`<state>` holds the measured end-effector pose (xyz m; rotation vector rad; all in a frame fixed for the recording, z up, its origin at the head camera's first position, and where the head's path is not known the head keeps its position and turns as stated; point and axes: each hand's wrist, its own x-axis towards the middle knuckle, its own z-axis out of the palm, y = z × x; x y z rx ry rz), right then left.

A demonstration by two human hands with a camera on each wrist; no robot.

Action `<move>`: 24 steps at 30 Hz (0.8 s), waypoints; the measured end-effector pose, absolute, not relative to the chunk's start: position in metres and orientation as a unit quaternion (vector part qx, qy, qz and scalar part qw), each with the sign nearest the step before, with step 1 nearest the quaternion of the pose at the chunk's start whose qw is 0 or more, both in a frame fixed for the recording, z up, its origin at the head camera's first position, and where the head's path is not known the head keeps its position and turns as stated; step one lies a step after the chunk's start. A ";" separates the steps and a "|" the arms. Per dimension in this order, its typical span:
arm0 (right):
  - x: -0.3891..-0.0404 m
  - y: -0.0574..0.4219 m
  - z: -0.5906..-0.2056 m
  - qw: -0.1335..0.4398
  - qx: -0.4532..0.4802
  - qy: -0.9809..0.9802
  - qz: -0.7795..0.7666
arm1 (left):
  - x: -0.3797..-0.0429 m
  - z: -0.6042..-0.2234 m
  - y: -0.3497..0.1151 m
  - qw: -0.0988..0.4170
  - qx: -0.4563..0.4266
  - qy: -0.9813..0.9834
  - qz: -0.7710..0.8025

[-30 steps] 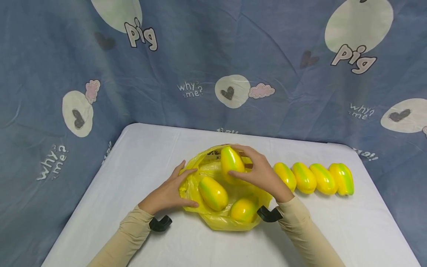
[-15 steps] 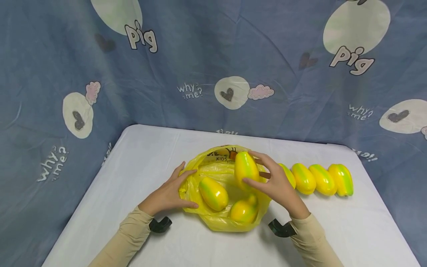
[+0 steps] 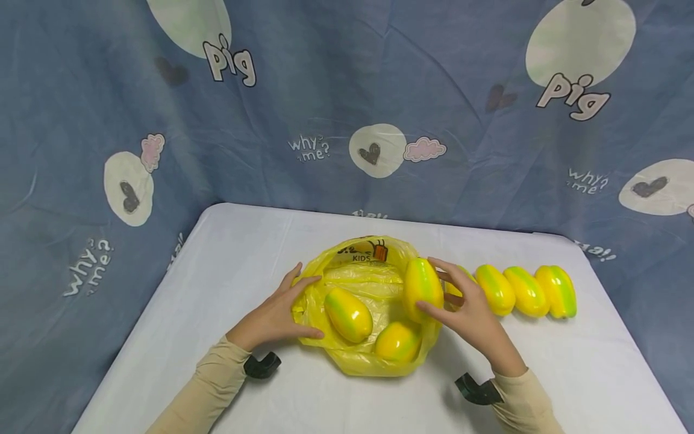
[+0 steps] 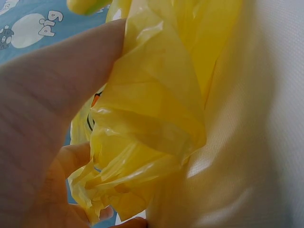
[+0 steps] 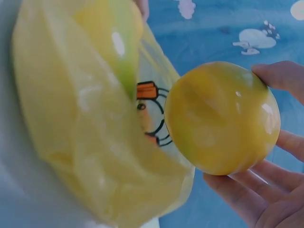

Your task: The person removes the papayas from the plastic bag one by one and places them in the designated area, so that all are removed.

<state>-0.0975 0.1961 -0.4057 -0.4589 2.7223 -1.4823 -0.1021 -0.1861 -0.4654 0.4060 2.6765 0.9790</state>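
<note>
A yellow plastic bag (image 3: pixel 374 364) lies on the table with its mouth open, two yellow-green papayas inside: one at the left (image 3: pixel 349 314), one near the front (image 3: pixel 397 342). With spread, fairly straight fingers, my left hand (image 3: pixel 273 316) rests at the bag's left rim; in the left wrist view plastic (image 4: pixel 152 99) covers its thumb tip. My right hand (image 3: pixel 472 307) grips another papaya (image 3: pixel 422 288) between thumb and fingers at the bag's right rim. Close up in the right wrist view, the rounded end of this papaya (image 5: pixel 223 118) overlaps the bag's edge.
To the right, several papayas (image 3: pixel 525 292) lie in a row on the white tablecloth (image 3: pixel 260 241); the nearest is partly hidden behind my right hand. A blue printed curtain (image 3: pixel 347 78) hangs behind the table. Each wrist carries a black mount (image 3: pixel 262 365).
My right hand has moved right and slightly nearer with the papaya, from over the bag's middle to its right rim. The left hand and the papayas in the bag stay put.
</note>
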 end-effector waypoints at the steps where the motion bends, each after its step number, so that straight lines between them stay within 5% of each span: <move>1: -0.096 0.199 -0.407 0.004 -0.144 0.869 -0.473 | -0.102 -0.465 -0.186 0.132 0.140 0.921 0.338; 24: -0.064 0.249 -0.434 0.003 -0.099 0.890 -0.445 | -0.102 -0.466 -0.186 0.132 0.137 0.922 0.336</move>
